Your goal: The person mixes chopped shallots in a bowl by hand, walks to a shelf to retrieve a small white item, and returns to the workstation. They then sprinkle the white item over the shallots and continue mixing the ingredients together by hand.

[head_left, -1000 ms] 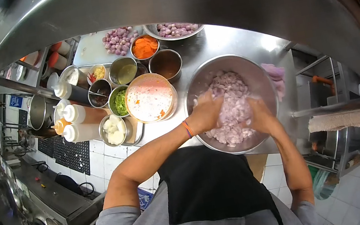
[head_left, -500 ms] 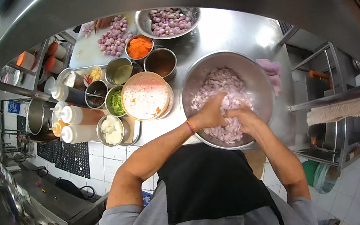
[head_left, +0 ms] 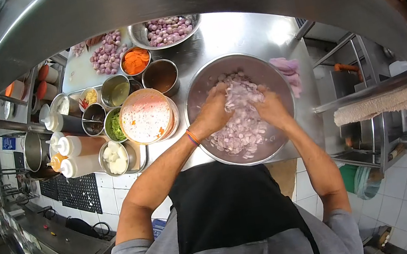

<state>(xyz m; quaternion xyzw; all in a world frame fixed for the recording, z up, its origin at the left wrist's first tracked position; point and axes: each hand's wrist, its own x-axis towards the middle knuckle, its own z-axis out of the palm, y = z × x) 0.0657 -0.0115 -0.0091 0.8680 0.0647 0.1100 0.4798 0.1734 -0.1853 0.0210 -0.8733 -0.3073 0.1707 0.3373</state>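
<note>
**Both hands deep in a bowl of sliced shallots**

Clearly, the large round steel mixing bowl [head_left: 193,101] is set on the steel table [head_left: 247,32] directly in front of the person, and a heap of pale purple sliced shallots [head_left: 241,125] is held in it. The left hand [head_left: 212,112] is pressed into the heap from one side and the right hand [head_left: 271,109] from the other; each grip is curled loosely around a clump of slices, though the fingertips are buried and the exact closure cannot be told. An orange band is worn on the left wrist.

Judged from the bowl, the slicing of this batch is done and the slices are already loosened through most of the heap. More is left elsewhere: whole peeled shallots are seen in a steel colander [head_left: 167,30] and on a white cutting board [head_left: 107,57] at the far edge. A round orange-stained lidded tub [head_left: 146,116] is stood just beside the bowl, among small steel pots of condiments.
</note>
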